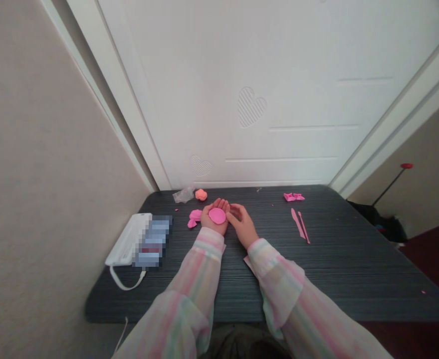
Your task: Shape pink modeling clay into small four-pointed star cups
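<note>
Above the tabletop (335, 269), nearer its far edge, the pink disc (217, 216) lies on the left hand (219, 229)'s upturned palm; that grip is unclenched, supporting from beneath, which likely keeps the disc flat and its rim reachable. The right hand (245, 225) curves beside that rim; I cannot tell whether its grip pinches it. Pink scraps (194, 218) lie just beside the left hand, with an orange lump (201, 194) and wrapper (184, 194) by the far edge, so leftward room looks tighter. Rightward, more room stretches before the knife (297, 223) and stick (304, 227); a white device (126, 242) sits by the left edge.
</note>
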Motion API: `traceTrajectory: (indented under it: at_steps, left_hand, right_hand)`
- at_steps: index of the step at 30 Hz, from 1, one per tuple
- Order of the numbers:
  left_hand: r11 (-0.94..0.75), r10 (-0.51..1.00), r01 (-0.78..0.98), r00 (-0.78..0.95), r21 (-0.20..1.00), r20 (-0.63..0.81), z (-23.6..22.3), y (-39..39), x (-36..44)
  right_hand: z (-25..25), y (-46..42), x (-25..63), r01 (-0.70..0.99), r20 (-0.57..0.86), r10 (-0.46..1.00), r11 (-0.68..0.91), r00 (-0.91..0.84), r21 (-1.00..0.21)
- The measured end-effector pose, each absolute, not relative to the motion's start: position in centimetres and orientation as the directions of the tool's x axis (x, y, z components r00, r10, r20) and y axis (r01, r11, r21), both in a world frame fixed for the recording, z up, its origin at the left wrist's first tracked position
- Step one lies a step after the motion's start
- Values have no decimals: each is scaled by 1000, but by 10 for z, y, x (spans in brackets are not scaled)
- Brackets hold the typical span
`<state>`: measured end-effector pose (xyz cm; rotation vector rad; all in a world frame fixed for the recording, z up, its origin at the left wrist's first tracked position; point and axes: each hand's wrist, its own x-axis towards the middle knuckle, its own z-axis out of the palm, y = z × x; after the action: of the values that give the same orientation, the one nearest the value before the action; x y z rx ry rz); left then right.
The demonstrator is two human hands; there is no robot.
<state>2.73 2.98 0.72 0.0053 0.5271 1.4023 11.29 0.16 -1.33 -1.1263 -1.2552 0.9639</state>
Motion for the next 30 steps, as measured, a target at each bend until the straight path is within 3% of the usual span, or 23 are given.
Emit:
traceTrajectory:
  at_steps: [5,10,30]
  left_hand:
    - [145,949,-942,46,302,-312,6,34,25]
    - [206,954,-920,113,332,-279,8,30,28]
    - [320,946,-790,242,522,-214,8,25,37]
  right_hand:
    - [-5,-7,115,213,304,952,291,26,-932]
    - [-5,-7,114,262,304,953,297,-15,-918]
    - [-12,4,119,30,119,986,116,113,-993]
